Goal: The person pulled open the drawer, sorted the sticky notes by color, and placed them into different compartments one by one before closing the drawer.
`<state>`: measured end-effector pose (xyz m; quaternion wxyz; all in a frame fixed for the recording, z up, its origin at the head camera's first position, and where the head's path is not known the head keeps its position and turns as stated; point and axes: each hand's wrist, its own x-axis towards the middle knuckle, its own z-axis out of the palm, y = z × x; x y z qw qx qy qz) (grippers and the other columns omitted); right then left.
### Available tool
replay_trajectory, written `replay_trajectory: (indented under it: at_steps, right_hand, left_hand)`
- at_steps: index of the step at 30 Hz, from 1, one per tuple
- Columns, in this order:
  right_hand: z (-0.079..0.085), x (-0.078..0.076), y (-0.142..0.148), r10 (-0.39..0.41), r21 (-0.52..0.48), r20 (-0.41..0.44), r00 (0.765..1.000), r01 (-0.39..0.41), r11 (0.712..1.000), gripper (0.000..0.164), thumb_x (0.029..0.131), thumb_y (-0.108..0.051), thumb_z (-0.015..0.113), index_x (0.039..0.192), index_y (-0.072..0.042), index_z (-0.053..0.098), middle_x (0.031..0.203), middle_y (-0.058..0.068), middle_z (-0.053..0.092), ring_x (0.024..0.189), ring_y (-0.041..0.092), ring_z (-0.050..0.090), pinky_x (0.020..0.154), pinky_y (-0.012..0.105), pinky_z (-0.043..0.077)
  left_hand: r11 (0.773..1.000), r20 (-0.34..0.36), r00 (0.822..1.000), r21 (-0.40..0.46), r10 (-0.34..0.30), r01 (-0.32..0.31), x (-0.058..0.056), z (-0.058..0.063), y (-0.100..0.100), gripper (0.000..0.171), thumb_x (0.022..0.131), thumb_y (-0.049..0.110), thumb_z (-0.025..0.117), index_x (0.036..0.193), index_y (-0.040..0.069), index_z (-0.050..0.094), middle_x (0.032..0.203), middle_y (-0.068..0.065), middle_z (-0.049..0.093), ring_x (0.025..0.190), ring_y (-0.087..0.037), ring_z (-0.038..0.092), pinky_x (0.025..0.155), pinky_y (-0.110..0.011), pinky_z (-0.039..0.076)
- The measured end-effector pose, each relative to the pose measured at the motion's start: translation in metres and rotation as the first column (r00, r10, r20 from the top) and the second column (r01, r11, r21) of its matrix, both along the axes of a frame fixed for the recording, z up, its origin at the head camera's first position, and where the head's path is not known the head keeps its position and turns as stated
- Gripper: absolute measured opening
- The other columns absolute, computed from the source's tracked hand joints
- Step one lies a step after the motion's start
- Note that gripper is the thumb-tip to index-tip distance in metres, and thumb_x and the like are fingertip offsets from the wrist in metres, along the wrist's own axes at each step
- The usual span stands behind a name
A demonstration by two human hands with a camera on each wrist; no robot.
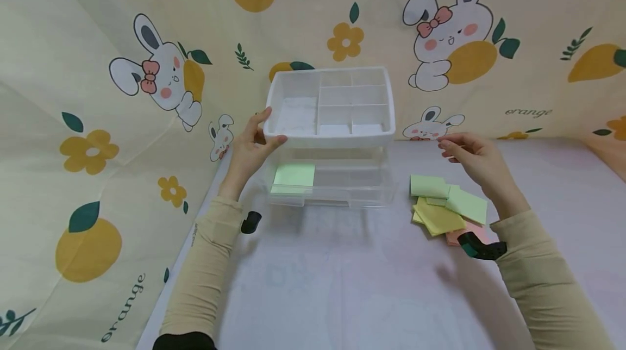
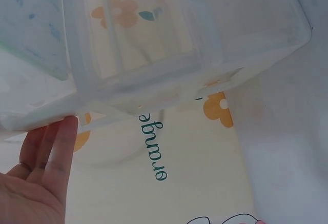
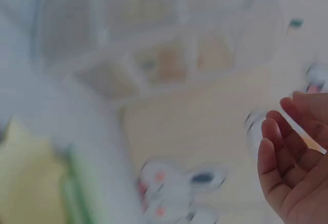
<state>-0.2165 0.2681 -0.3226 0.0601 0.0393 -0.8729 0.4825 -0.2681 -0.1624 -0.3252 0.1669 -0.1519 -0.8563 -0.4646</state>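
A white plastic storage box (image 1: 329,142) stands near the back of the table, its top tray (image 1: 295,113) split into several compartments. Below the tray is a clear drawer (image 1: 352,196), and a light green sticky-note pad (image 1: 293,177) lies in its left part. My left hand (image 1: 251,149) holds the tray's left front corner, thumb at the front and fingers along the side; the left wrist view shows those fingers (image 2: 60,149) against the edge. To the right of the box, my right hand (image 1: 471,162) hovers with loosely bent fingers, and nothing shows between them in the right wrist view.
Under my right hand lies a loose pile of sticky notes: green ones (image 1: 467,205), yellow ones (image 1: 440,218) and a pink one (image 1: 473,229). A patterned cloth (image 1: 303,24) with rabbits and oranges rises behind the table (image 1: 313,285) and along its left side.
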Motion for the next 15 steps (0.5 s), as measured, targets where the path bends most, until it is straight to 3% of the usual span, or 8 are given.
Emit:
replay_trajectory:
  at_steps: [10, 13, 15]
  right_hand:
    - [-0.053, -0.007, 0.046, -0.041, 0.087, 0.122, 0.992, 0.031, 0.996, 0.054, 0.095, -0.041, 0.047, 0.13, 0.0, 0.046, 0.093, -0.027, 0.052, 0.08, -0.012, 0.052, 0.07, 0.01, 0.045]
    - [-0.063, -0.008, 0.053, -0.024, 0.149, 0.192, 0.981, -0.005, 0.989, 0.058, 0.096, -0.044, 0.045, 0.133, -0.001, 0.043, 0.11, -0.007, 0.059, 0.097, 0.007, 0.056, 0.08, 0.025, 0.047]
    - [-0.067, -0.008, 0.058, 0.006, 0.207, 0.253, 0.967, -0.06, 0.977, 0.062, 0.096, -0.046, 0.043, 0.136, 0.001, 0.039, 0.125, 0.014, 0.053, 0.111, 0.027, 0.051, 0.088, 0.041, 0.045]
  left_hand:
    - [1.0, -0.01, 1.0, -0.013, 0.008, -0.008, 0.0, -0.002, -0.001, 0.07, 0.078, 0.051, 0.068, 0.139, 0.043, 0.035, 0.08, -0.01, 0.055, 0.074, -0.02, 0.049, 0.069, -0.029, 0.039]
    - [1.0, -0.009, 1.0, -0.01, 0.007, -0.007, 0.0, -0.001, -0.001, 0.07, 0.078, 0.051, 0.067, 0.139, 0.042, 0.035, 0.08, -0.01, 0.055, 0.074, -0.021, 0.049, 0.069, -0.029, 0.039]
    - [1.0, -0.01, 1.0, -0.01, 0.005, -0.005, 0.0, -0.001, -0.001, 0.071, 0.078, 0.052, 0.067, 0.14, 0.042, 0.035, 0.08, -0.01, 0.055, 0.074, -0.021, 0.049, 0.069, -0.029, 0.039]
